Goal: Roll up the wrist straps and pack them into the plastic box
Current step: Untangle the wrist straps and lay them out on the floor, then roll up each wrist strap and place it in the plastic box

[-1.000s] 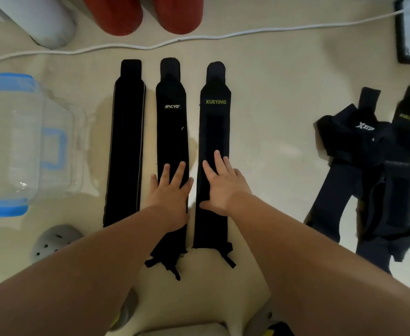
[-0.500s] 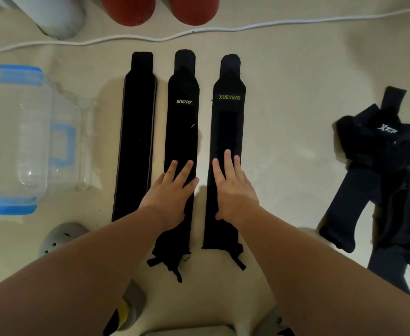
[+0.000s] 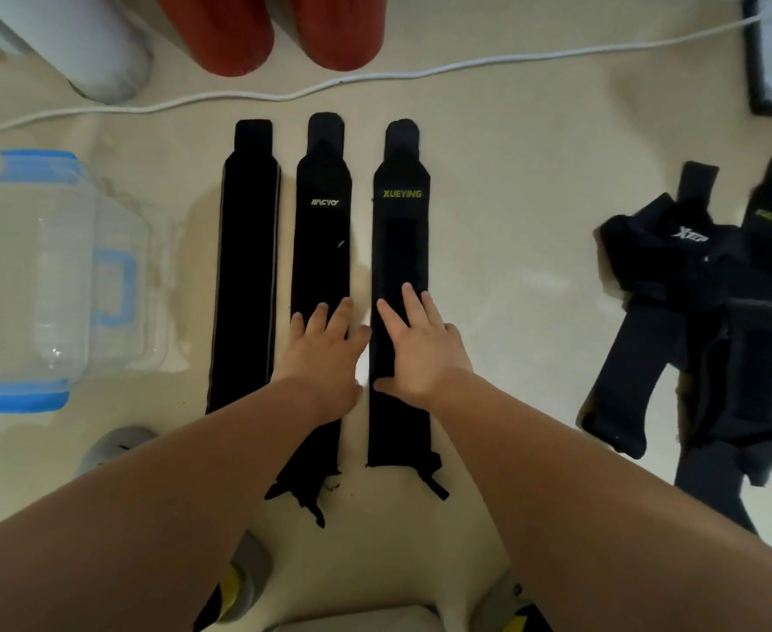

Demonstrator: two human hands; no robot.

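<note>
Black woven fabric, judged soft, light, limp: three wrist straps flat on the floor, central, left grip and right grip flat-fingered on two, holding nothing; best pinched at near ends to roll.

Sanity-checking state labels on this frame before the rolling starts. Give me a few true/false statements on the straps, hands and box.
1. The left strap, middle strap and XUEYING strap lie unrolled, side by side. True.
2. The left hand rests on the XUEYING strap. False: it rests on the middle strap, and the right hand is on the XUEYING strap.
3. The plastic box sits to the right of the flat straps. False: it is on their left, and a tangled pile of straps lies on their right.
4. Both hands lie flat with fingers straight, gripping nothing. True.
</note>
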